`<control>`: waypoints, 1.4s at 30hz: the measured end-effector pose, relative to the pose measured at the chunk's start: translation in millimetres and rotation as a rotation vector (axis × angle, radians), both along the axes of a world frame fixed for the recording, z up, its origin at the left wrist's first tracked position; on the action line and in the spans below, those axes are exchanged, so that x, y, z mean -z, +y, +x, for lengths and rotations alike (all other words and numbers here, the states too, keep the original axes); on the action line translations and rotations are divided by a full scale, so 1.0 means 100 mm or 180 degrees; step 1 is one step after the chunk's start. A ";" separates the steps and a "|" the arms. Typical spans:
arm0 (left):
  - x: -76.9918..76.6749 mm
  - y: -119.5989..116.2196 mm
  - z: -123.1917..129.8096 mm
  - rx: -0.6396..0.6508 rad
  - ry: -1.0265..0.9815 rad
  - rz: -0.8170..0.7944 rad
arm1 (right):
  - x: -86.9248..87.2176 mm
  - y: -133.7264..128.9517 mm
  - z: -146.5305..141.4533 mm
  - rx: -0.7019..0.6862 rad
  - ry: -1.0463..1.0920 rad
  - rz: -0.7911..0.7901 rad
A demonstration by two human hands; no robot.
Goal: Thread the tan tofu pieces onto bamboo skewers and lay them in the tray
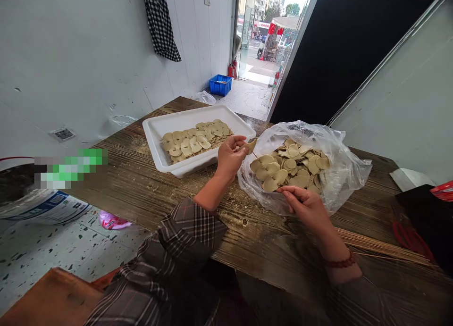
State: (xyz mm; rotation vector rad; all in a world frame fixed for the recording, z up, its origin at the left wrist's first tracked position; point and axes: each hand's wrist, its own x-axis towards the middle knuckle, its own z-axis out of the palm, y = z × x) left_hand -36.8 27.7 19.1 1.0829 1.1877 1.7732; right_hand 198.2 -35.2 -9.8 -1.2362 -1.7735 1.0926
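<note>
My right hand [302,204] pinches the near end of a thin skewer that carries several round tan slices [271,170]. At its far tip, my left hand [231,156] grips one more tan slice [250,147] between thumb and fingers, against or close to the skewer's point. Beneath and behind the skewer, a clear plastic bag [339,184] lies open with a heap of loose tan slices [300,158]. Left of my hands stands a white tray [155,146], where filled skewers [194,137] lie in rows. What exactly the slices are, I cannot tell.
Bare wooden skewers [382,248] lie at the right of the wooden table [141,184], near a dark box [421,213]. A large bucket [53,205] stands at the left. Beyond the table are a blue crate [221,85] and a glass doorway.
</note>
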 end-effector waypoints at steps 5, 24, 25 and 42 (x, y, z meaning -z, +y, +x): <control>0.00 -0.02 0.00 0.0038 -0.0057 -0.0027 | 0.01 0.01 0.00 0.0028 -0.0061 0.0069; -0.05 -0.06 0.02 0.0456 -0.0862 -0.0363 | 0.00 -0.01 0.01 0.0002 0.0099 0.0041; -0.05 -0.06 0.01 0.0494 -0.0904 -0.0414 | 0.01 -0.01 0.01 0.0004 0.0080 0.0051; -0.06 -0.06 -0.03 0.0782 -0.1541 -0.0723 | -0.03 -0.03 0.01 0.0089 0.0076 0.0180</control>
